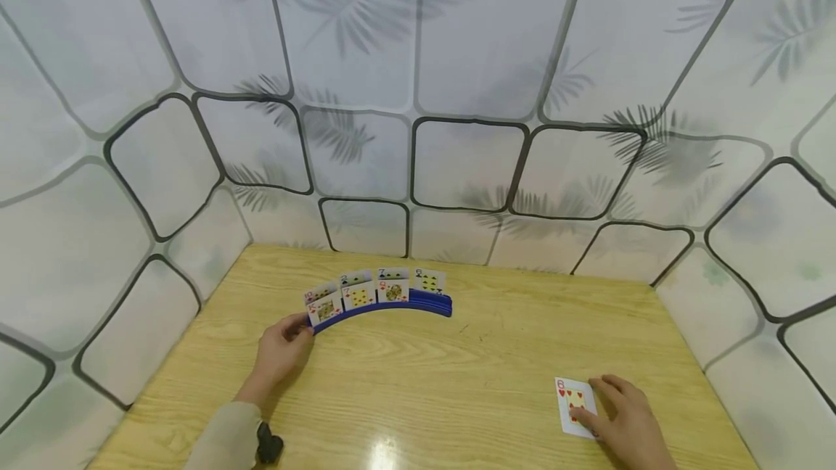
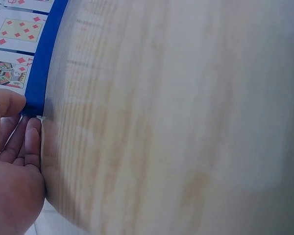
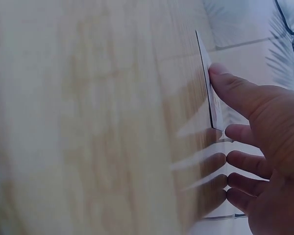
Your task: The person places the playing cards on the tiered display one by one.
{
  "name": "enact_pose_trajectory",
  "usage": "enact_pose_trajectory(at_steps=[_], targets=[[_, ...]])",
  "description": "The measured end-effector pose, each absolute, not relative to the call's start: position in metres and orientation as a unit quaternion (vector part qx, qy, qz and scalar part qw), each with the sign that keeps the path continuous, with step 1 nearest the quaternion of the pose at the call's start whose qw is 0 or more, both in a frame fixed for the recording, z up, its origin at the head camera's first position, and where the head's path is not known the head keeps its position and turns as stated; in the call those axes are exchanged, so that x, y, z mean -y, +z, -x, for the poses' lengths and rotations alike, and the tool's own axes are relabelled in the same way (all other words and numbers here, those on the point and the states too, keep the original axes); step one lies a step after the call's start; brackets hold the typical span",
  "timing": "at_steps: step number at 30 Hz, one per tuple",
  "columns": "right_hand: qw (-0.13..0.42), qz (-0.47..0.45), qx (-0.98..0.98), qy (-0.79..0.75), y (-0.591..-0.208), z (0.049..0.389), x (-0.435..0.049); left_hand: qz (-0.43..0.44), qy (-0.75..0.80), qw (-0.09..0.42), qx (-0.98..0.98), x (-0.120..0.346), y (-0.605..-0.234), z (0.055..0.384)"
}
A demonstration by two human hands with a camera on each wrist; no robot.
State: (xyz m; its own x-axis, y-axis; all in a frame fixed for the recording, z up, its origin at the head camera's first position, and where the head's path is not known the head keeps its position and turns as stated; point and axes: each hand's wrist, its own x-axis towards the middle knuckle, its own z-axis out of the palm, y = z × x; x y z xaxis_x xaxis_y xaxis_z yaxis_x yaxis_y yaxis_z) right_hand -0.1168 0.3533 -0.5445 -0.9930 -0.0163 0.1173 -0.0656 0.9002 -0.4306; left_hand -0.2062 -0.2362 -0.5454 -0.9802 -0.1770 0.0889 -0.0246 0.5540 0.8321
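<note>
My left hand (image 1: 282,350) grips the left end of a curved blue card holder (image 1: 431,303), thumb in front and fingers at its end. Playing cards stand in the holder in two rows: a king of diamonds (image 1: 325,310), a seven of diamonds (image 1: 359,296) and a red queen (image 1: 394,291) in front, several others behind. A black six (image 1: 429,281) stands at the right. Far to the right, my right hand (image 1: 627,415) holds a six of hearts (image 1: 567,390), thumb on its face and index fingertip at its edge. In the right wrist view the card (image 3: 210,93) shows nearly edge-on.
The wooden table (image 1: 418,383) is glossy and meets patterned walls (image 1: 470,165) at the back and both sides. A black object (image 1: 269,443) sits at the left wrist beside the sleeve (image 1: 228,434).
</note>
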Motion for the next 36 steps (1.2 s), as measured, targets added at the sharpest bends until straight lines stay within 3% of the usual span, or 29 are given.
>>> enact_pose_trajectory(at_steps=[29,36], targets=[[0.029,-0.01,0.973,0.228,-0.53,0.124,-0.349,-0.06,-0.473,0.077,0.875,0.238,-0.547,0.207],[-0.037,0.035,0.966,0.254,-0.523,0.13,-0.345,-0.067,-0.467,0.07,0.879,0.238,-0.547,0.206]])
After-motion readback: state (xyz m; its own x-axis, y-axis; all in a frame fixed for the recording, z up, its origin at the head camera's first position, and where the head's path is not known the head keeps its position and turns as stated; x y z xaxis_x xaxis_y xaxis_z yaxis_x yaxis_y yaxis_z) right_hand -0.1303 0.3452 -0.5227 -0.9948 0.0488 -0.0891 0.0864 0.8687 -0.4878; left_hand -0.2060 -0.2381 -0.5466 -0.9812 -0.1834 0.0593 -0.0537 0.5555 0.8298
